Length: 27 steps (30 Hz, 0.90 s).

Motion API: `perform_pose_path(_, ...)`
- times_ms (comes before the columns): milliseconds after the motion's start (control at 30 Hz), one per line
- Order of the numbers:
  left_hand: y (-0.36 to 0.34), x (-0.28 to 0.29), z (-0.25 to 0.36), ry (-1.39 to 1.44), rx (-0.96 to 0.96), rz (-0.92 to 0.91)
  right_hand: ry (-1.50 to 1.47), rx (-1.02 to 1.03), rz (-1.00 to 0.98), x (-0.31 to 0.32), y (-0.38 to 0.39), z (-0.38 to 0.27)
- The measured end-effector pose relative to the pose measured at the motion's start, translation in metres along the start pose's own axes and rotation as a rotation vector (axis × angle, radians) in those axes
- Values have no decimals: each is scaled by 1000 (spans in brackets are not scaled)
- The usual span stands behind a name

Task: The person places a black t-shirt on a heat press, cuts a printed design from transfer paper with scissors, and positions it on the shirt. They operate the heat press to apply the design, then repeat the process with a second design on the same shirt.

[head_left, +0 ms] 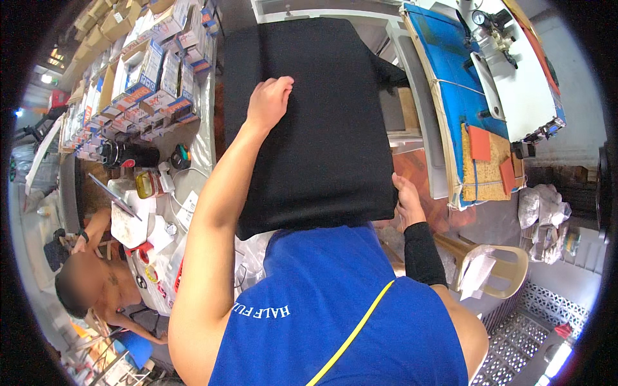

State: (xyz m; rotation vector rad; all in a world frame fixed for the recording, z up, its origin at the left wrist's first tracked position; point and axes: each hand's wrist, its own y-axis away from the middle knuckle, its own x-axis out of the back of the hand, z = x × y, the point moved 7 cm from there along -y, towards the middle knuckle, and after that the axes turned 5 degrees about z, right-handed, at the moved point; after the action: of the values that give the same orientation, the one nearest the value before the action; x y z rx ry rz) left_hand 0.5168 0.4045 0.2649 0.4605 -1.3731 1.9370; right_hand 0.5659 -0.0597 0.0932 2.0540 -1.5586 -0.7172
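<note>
A large black cloth (315, 128) lies spread in front of me, its near end hanging by my blue shirt. It looks stretched over a flat board, and a dark flap of it sticks out at the far right. Over its upper left part is my left hand (269, 103), fingers curled in and nothing showing in them; whether it touches the cloth I cannot tell. My right hand (407, 201) grips the cloth's near right edge, with the thumb in sight and the fingertips partly hidden.
Stacked cardboard boxes (138, 83) fill the far left, with a black cylinder (129, 155) below them. A person (106, 283) sits at the left by a cluttered table. To the right stand a blue-covered board (444, 58), a beige plastic chair (505, 273) and plastic-wrapped bundles (543, 212).
</note>
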Motion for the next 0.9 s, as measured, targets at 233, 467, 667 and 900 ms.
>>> perform_pose_path(233, -15, -32, -3, -133, 20, -90, -30, 12, 19, 18, -4, 8)
perform_pose_path(467, -5, 18, -55, -71, 316, 240, -51, -9, 17, 18, -6, 2)
perform_pose_path(667, 247, 84, -107, 613, 1463, 186, -153, 31, -99, 19, 2, -6)
perform_pose_path(900, 373, 137, -45, 1031, 1665, -2, -64, 105, 5, 30, 8, -10)
